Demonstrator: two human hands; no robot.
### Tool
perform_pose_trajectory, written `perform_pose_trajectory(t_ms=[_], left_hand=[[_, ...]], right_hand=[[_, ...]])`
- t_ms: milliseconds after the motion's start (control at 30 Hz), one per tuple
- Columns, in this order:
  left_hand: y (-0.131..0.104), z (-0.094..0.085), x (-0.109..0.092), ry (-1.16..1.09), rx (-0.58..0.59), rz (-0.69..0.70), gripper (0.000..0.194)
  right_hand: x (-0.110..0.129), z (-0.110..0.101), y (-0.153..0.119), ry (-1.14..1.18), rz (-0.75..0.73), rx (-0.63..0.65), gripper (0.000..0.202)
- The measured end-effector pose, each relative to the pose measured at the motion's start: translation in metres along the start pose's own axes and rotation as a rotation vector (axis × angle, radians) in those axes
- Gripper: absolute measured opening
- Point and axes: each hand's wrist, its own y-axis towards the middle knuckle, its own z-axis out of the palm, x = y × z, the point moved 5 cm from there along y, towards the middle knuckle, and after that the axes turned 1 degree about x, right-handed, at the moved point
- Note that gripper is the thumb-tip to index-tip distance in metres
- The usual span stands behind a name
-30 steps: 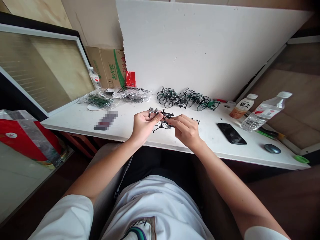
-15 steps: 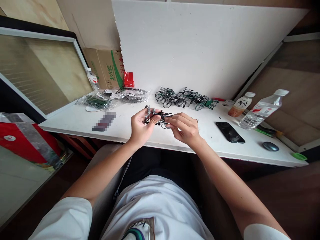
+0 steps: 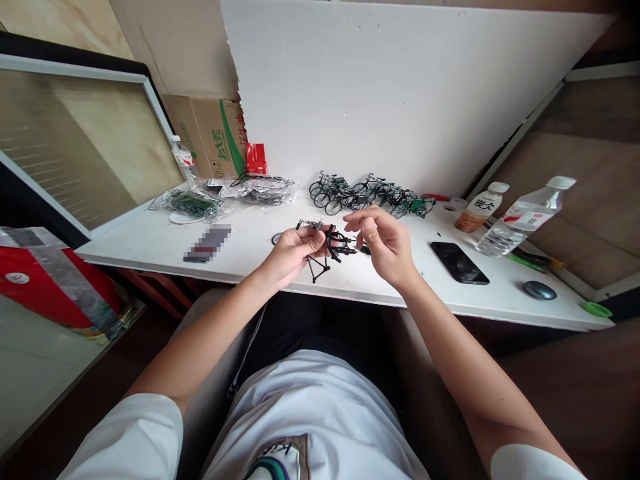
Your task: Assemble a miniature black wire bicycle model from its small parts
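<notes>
Your right hand (image 3: 387, 248) has drawn off the black model-bicycle frame (image 3: 330, 244) to its 3 o'clock, fingers loosely bent; cannot tell whether it pinches anything. Left hand (image 3: 291, 257) grasps the frame above the counter (image 3: 245, 237); miniature bicycles (image 3: 357, 199) at 1 o'clock.

This looks like a makeshift workshop corner, though whether in a home or a shop I cannot tell. Model bikes (image 3: 327, 192) cluster on a white tabletop (image 3: 250, 243), with clear bags (image 3: 265, 191) of small pieces near a carton (image 3: 200, 130). Drink bottles (image 3: 525, 220), a phone (image 3: 459, 263) and a mouse (image 3: 539, 290) share the surface; a framed panel (image 3: 80, 133) stands at left.
</notes>
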Motion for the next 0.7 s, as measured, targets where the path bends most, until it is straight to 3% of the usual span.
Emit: perform_pose_trajectory(t_ms=[133, 367, 567, 700], left_hand=[[-0.001, 0.004, 0.009, -0.118, 0.116, -0.150, 0.048], [-0.004, 0.008, 0.025, -0.143, 0.234, -0.206, 0.049], [-0.006, 0.015, 0.031, -0.142, 0.231, -0.257, 0.060], [-0.009, 0.022, 0.031, -0.126, 0.230, -0.275, 0.064]], right_hand=[[0.005, -0.001, 0.005, -0.086, -0.049, 0.094, 0.029], [0.015, 0.006, 0.005, -0.140, -0.149, 0.191, 0.022], [0.011, 0.007, 0.005, -0.057, -0.100, 0.244, 0.033], [0.007, 0.011, 0.004, -0.008, -0.107, 0.205, 0.036]])
